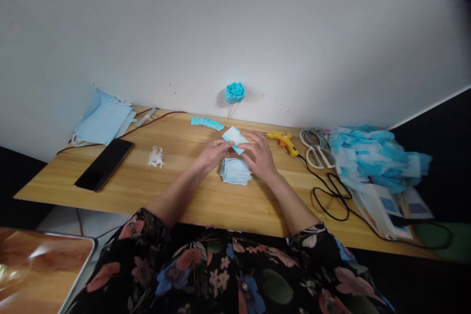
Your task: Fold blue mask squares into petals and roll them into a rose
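Observation:
Between my two hands is a small square of blue and white mask fabric [234, 136], held up above the table. My left hand [216, 153] pinches its lower left edge with thumb and fingers. On the other side my right hand [260, 154] has its fingers closed on the right edge. Just below lies a stack of pale blue fabric squares [235, 171]. Behind the hands a row of overlapping blue pieces [207, 123] lies flat. A blue fabric rose [234, 92] on thin sticks leans by the wall.
A yellow glue gun [282, 139] with a black cord and white-handled scissors [317, 153] lie to the right, beside a heap of blue fabric scraps [379, 157]. Leftward are a phone [104, 164], face masks [101, 120], white scraps [156, 157] and a thin cable on the wooden table [121, 194].

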`<act>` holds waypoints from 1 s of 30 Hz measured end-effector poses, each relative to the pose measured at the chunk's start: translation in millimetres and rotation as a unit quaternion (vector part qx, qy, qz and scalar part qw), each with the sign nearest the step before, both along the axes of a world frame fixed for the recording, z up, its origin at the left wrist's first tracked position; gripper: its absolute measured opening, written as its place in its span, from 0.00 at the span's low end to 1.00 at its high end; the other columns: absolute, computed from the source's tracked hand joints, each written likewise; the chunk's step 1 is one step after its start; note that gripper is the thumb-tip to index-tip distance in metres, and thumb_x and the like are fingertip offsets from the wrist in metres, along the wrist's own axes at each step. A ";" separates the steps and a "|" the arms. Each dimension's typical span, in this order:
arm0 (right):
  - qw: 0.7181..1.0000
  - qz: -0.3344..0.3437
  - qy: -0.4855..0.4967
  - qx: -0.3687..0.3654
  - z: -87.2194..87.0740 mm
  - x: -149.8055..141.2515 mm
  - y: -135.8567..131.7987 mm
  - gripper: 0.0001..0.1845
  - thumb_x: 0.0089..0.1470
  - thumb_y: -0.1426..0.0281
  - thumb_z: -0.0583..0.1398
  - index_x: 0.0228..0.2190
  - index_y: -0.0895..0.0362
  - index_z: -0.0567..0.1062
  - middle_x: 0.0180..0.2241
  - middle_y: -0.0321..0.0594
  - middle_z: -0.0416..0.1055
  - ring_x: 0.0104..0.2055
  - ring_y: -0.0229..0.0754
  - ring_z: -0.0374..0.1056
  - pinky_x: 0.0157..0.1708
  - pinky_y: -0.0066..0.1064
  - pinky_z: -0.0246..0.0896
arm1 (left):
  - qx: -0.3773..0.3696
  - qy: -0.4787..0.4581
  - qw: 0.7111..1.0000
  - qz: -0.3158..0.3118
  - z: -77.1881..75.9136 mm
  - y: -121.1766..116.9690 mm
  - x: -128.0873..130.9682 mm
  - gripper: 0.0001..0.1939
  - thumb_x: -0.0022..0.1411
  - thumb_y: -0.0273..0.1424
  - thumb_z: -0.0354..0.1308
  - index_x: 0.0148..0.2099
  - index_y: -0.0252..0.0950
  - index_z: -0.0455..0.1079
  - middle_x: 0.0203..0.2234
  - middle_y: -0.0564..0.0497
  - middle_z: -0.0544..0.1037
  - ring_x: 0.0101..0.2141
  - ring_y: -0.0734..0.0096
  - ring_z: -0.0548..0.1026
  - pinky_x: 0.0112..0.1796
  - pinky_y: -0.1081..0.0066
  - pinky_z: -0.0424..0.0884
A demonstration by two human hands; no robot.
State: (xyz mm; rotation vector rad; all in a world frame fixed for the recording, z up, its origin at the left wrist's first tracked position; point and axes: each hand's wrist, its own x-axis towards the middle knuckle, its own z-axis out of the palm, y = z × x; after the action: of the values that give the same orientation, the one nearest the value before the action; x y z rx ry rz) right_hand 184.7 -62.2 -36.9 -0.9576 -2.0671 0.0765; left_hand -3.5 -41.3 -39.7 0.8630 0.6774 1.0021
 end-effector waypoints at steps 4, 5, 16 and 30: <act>1.000 0.018 0.014 0.002 1.4 -1.8 -0.8 0.08 0.59 0.72 0.60 0.35 0.47 0.77 0.53 0.39 0.71 0.60 0.51 0.63 0.60 0.54 0.59 | 0.002 0.052 0.999 0.002 -3.3 -0.7 -0.3 0.13 0.53 0.37 0.69 0.30 0.31 0.76 0.25 0.48 0.78 0.29 0.71 0.75 0.40 0.67 0.71; 0.999 0.022 0.023 -0.002 1.4 -2.1 -0.8 0.07 0.59 0.72 0.60 0.34 0.48 0.77 0.52 0.40 0.72 0.60 0.51 0.63 0.59 0.53 0.59 | 0.008 0.064 0.998 0.006 -4.0 -0.6 -0.8 0.14 0.53 0.38 0.69 0.30 0.31 0.76 0.25 0.48 0.78 0.29 0.71 0.75 0.40 0.67 0.71; 0.967 0.019 0.192 -0.164 -10.0 -3.1 1.0 0.07 0.58 0.63 0.62 0.33 0.52 0.77 0.51 0.43 0.73 0.55 0.47 0.69 0.57 0.43 0.61 | 0.028 0.089 0.995 -0.022 -15.6 4.3 -0.8 0.21 0.48 0.45 0.70 0.34 0.30 0.78 0.29 0.44 0.82 0.33 0.63 0.80 0.47 0.60 0.73; 0.918 -0.030 0.300 -0.257 -15.9 -7.1 1.0 0.09 0.53 0.63 0.65 0.33 0.55 0.77 0.31 0.36 0.75 0.32 0.38 0.69 0.35 0.30 0.63 | 0.037 0.198 0.979 -0.016 0.7 -3.5 -1.8 0.24 0.45 0.49 0.71 0.28 0.31 0.78 0.27 0.46 0.82 0.29 0.69 0.75 0.37 0.69 0.70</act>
State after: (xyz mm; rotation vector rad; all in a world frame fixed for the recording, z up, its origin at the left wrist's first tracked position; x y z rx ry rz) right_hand 177.6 -61.2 -52.7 -1.1276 -1.4591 0.8138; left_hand -5.3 -44.8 -39.0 1.1510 0.9641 0.8366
